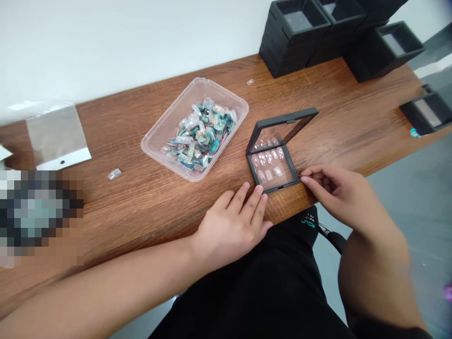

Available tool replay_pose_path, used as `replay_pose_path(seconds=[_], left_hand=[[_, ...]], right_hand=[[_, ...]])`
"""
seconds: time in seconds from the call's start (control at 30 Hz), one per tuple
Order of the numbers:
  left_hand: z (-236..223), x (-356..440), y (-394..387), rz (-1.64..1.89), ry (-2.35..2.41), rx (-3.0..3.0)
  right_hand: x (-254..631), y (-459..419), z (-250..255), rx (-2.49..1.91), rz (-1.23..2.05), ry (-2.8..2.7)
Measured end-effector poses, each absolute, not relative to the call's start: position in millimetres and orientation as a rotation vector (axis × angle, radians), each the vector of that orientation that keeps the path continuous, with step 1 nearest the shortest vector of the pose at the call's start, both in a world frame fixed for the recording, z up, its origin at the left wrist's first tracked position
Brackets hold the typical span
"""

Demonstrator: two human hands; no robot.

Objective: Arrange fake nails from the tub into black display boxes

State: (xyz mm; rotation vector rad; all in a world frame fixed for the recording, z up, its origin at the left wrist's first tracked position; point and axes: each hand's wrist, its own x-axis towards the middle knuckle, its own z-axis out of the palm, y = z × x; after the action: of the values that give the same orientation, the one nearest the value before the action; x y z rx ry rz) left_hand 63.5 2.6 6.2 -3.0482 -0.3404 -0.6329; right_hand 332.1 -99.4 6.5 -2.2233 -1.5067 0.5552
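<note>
A small black display case (293,165) lies on the table with its clear-windowed lid (286,115) tilted up. Inside it, pale pink press-on nails (270,157) sit in two rows. My left hand (233,221) rests flat by the case's front left corner, fingers stretched out, fingertips at its edge. At the front right corner my right hand (335,190) is closed, thumb and forefinger pinched together; whatever is between them is too small to make out. Behind my left hand, a clear plastic tub (162,120) holds a heap of loose press-on nails (203,134).
Black open boxes (282,52) are stacked at the back right. Another black box (427,113) lies near the right edge. A clear bag (58,134) and a loose clear piece (114,173) are on the left, near a pixelated dark object (38,209).
</note>
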Motion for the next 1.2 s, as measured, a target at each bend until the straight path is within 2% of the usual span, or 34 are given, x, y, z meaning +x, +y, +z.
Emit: replay_pose_path(seconds=[0.17,0.27,0.47,0.67,0.73,1.07,1.2], left_hand=[[6,64,1,-0.630,-0.352,-3.042],[5,65,1,-0.650,-0.347,-3.009],[5,66,2,-0.673,-0.343,-2.998],[5,66,2,-0.712,-0.346,-3.000],[5,67,1,-0.710,-0.349,-3.007],[4,66,-2,-0.698,-0.339,-3.049],[4,65,-2,-0.696,-0.348,-3.053]], right_hand=[[330,-92,7,-2.161,0.266,-1.578],[331,-89,4,-2.067,0.196,-1.420],[324,-74,2,-1.955,0.436,-1.282],[320,-46,21,-1.738,1.102,-1.196],[319,-41,27,-1.777,1.213,-1.221],[322,-47,32,-2.004,1.197,-1.360],[325,-55,35,-2.059,1.097,-1.429]])
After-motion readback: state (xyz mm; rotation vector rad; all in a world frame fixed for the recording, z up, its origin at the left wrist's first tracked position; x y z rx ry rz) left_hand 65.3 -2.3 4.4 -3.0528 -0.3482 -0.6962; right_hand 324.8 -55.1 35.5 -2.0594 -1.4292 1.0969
